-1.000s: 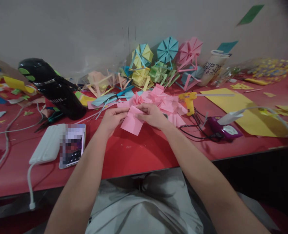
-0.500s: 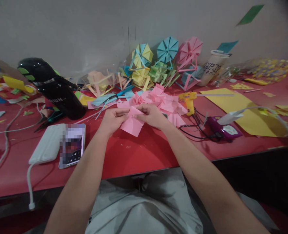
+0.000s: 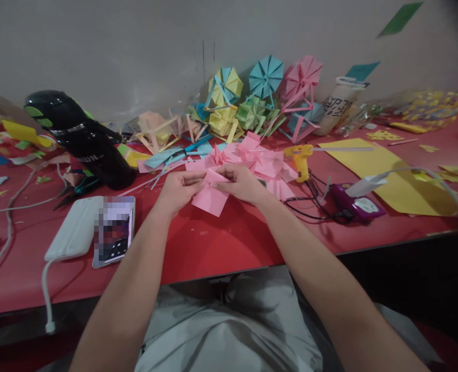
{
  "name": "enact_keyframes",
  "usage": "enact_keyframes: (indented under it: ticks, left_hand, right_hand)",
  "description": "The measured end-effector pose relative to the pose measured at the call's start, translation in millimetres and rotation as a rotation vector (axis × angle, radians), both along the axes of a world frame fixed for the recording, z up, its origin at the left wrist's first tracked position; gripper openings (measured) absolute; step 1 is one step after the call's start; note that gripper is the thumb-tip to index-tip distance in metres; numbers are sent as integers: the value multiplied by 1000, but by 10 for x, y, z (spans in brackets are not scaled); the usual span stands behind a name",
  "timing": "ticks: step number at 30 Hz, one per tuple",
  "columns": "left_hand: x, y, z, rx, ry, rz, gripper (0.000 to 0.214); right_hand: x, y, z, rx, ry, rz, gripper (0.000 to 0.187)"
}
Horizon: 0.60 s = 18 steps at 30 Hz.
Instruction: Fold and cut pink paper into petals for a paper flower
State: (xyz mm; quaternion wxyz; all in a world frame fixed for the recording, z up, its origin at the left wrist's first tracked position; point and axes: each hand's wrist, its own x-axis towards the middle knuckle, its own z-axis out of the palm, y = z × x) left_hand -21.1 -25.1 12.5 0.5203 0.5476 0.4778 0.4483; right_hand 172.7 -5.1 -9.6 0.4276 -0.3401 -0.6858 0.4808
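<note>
A folded pink paper piece is held just above the red table between both my hands. My left hand pinches its left upper edge with closed fingers. My right hand grips its right upper edge, fingers curled over the fold. Right behind the hands lies a heap of folded pink paper pieces.
A phone and a white power bank with its cable lie at the left. A black device stands behind them. A yellow glue gun, a purple gadget and a yellow sheet are at the right. Coloured paper wheels line the wall.
The hands have barely moved; the pink piece's upper fold has been pressed a little tighter between the fingers. The view has shifted slightly.
</note>
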Motion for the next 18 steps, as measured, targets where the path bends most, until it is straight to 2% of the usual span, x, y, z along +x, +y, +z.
enact_keyframes:
  ticks: [3, 7, 12, 18]
  left_hand:
    - [3, 1, 1, 25, 27, -15, 43]
    - [4, -2, 11, 62, 97, -55, 38]
    - [3, -20, 17, 122, 189, -74, 45]
    - [8, -16, 1, 145, 214, -92, 44]
  right_hand:
    - [-12, -27, 40, 19, -22, 8, 26]
    - [-25, -54, 80, 72, -83, -72, 29]
    - [-31, -41, 69, 98, -128, -137, 27]
    - [-33, -17, 59, 116, -145, -191, 23]
